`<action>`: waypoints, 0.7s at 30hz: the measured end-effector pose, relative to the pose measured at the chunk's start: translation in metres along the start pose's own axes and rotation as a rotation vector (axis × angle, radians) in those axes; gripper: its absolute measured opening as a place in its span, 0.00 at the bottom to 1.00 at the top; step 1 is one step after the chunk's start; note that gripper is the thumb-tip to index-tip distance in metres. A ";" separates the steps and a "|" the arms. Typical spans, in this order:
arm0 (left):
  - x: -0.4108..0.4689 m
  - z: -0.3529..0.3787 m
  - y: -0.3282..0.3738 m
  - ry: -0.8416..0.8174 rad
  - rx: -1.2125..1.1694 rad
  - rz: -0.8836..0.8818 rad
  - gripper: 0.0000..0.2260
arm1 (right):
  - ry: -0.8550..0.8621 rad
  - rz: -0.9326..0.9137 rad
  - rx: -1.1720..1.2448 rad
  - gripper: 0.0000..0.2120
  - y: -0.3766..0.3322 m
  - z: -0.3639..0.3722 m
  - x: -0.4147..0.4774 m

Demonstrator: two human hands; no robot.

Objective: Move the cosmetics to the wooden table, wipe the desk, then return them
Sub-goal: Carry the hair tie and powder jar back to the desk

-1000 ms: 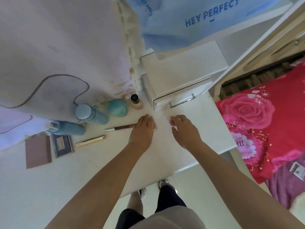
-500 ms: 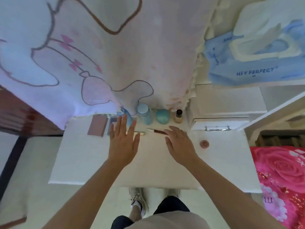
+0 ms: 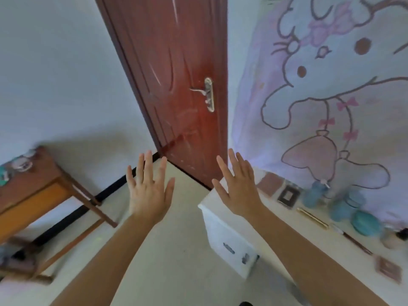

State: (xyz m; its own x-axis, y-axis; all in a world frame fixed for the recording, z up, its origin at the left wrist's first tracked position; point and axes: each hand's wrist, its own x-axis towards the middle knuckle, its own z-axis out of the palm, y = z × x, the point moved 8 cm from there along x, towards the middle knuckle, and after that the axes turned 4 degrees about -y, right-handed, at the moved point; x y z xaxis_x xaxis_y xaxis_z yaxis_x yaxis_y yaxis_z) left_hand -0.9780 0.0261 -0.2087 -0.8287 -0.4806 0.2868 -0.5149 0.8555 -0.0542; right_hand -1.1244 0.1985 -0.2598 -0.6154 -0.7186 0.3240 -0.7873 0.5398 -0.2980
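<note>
1. Your view swings left, and the wooden table [image 3: 33, 186] enters at the left edge.
2. Your left hand [image 3: 150, 193] and right hand [image 3: 239, 191] lift, fingers [image 3: 148, 164] spread, empty.
3. The cosmetics [image 3: 341, 207] remain on the white surface [image 3: 284, 214], lower right; moving them has not begun.

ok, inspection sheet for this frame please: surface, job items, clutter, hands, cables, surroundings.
Surface: white desk, cosmetics lined along the cartoon cloth side.
Job's things: teal bottles, teal jar, gold pen, brown pencil, dark palette, pink compact, all on the desk; wooden table at left.
Clutter: blurred items on the wooden table.
Hands: left hand and right hand open, raised, holding nothing.
Cables: nothing seen.
Surroundings: red-brown door, cloth behind the desk.
</note>
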 end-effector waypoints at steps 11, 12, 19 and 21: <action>-0.139 -0.037 -0.381 -0.045 0.156 -0.579 0.29 | -0.211 -0.394 0.081 0.33 -0.370 0.133 0.096; -0.146 -0.035 -0.401 -0.047 0.162 -0.615 0.29 | -0.225 -0.432 0.086 0.33 -0.394 0.145 0.102; -0.153 -0.002 -0.513 -0.092 0.153 -0.762 0.30 | -0.308 -0.603 0.143 0.32 -0.521 0.240 0.163; -0.140 0.013 -0.549 -0.120 0.174 -0.784 0.30 | -0.344 -0.620 0.162 0.32 -0.550 0.275 0.189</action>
State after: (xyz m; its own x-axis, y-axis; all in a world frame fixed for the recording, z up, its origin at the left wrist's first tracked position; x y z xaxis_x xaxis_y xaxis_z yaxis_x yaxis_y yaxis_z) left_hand -0.5823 -0.3785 -0.2316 -0.2253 -0.9537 0.1994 -0.9742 0.2237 -0.0307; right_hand -0.7971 -0.3541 -0.2815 0.0107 -0.9828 0.1841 -0.9551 -0.0645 -0.2891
